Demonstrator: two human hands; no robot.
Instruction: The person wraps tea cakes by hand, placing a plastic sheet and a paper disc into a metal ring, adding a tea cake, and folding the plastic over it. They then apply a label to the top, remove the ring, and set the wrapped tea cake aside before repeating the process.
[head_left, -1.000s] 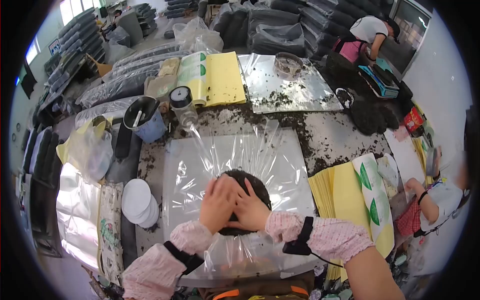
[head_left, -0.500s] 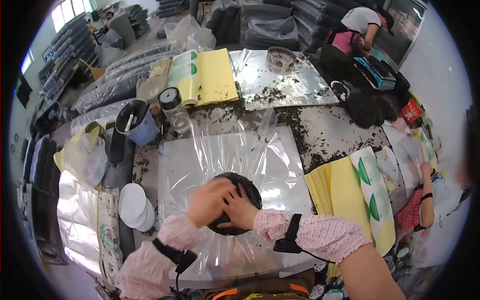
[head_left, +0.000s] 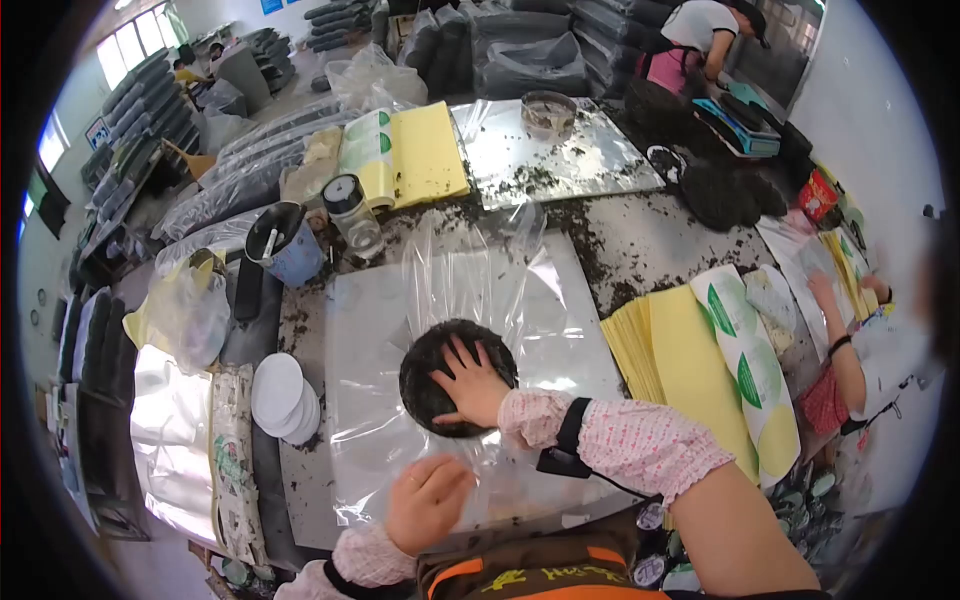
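Note:
A round, dark, flat cake of leafy-looking material (head_left: pixel 420 375) lies on clear plastic film (head_left: pixel 445 285) over a pale square board (head_left: pixel 570 290). My right hand (head_left: pixel 472 385) rests flat on the cake, fingers spread. Nearer the front edge, my left hand (head_left: pixel 430 505) is apart from the cake, above the film. Its fingers are curled together; what they hold, if anything, is hidden. Pink patterned sleeves cover both forearms.
White discs (head_left: pixel 280 395) are stacked at the left, below a blue bucket (head_left: pixel 290 250) and a clear jar (head_left: pixel 358 225). Yellow sheets (head_left: pixel 700 370) lie at the right. Dark crumbs surround the board. A co-worker's hand (head_left: pixel 822 295) is at the far right.
My left hand has left the cake and moved down toward the front edge. My right hand stays on the cake, its fingers now spread more fully in view. The view has shifted slightly.

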